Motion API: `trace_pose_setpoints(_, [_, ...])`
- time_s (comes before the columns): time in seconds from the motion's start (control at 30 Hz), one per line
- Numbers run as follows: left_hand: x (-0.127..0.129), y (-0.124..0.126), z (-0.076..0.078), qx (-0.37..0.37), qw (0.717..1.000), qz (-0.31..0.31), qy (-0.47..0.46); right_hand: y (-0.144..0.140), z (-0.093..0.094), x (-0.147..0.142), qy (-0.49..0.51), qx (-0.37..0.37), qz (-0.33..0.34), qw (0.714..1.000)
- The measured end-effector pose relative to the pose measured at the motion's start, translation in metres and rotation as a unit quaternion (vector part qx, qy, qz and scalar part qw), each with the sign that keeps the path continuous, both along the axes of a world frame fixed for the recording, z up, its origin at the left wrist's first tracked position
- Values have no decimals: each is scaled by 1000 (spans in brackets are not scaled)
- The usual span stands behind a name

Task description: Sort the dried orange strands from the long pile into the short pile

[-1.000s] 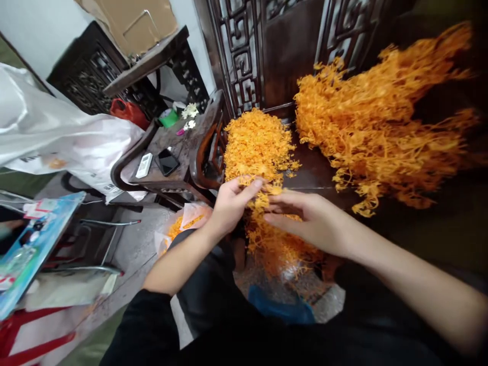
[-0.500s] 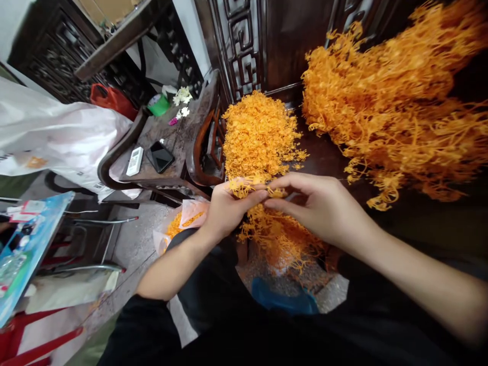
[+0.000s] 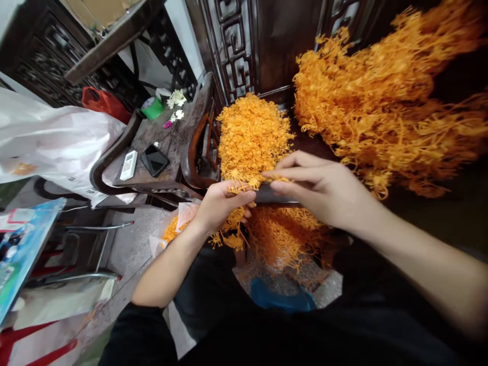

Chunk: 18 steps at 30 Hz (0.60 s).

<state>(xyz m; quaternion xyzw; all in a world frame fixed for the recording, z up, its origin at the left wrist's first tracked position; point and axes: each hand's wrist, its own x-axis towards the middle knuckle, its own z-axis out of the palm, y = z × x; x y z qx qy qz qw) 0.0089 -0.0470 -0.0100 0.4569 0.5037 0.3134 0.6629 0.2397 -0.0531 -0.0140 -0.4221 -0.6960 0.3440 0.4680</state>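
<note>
My left hand [image 3: 221, 203] is closed around a bunch of orange plastic flower sprigs [image 3: 231, 234] that hangs below it. My right hand [image 3: 324, 190] pinches a small orange piece [image 3: 280, 179] between thumb and forefinger, just right of the left hand. Directly behind both hands lies a pile of small loose orange flower pieces [image 3: 251, 134] on a dark wooden surface [image 3: 316, 147]. A big heap of long orange sprigs [image 3: 385, 101] fills the right. More orange sprigs [image 3: 285, 236] sit low between my knees.
A dark wooden chair [image 3: 168, 147] at the left carries a phone [image 3: 154, 160], a white remote [image 3: 128, 165], a green roll and small white flowers. A white plastic bag [image 3: 53, 142] lies further left. A carved dark wooden panel [image 3: 236, 46] stands behind the piles.
My right hand rose and moved slightly away with a small orange piece pinched. My left hand dropped a little with its bunch. The view shifted somewhat.
</note>
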Motion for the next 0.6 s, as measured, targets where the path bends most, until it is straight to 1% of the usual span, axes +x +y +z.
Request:
trace_pose_setpoints(0.07, [6, -7, -3, 16, 1000, -19, 4, -4, -5, -8, 13, -30, 11, 999])
trace_pose_setpoints(0.13, [8, -11, -5, 44, 998, -33, 16, -7, -8, -12, 48, -68, 14, 996])
trace_pose_setpoints(0.2, [9, -13, -6, 74, 995, -53, 28, -8, -8, -14, 63, -91, 38, 993])
trace_pose_setpoints(0.3, [9, -14, -7, 90, 991, -90, 38, -9, -8, -15, 36, -75, 65, 994])
trace_pose_setpoints(0.4, [11, -16, -7, 87, 989, -106, 55, -10, -11, -17, -18, -42, 41, 998])
trace_pose_setpoints(0.47, [12, -17, -6, 103, 986, -112, 73, -10, -14, -18, -42, -24, 23, 999])
trace_pose_setpoints(0.53, [12, -17, -6, 126, 980, -123, 89, -10, -19, -19, -35, -13, 17, 999])
trace_pose_setpoints(0.6, [13, -18, -5, 137, 976, -136, 101, -11, -23, -19, -16, -42, 23, 999])
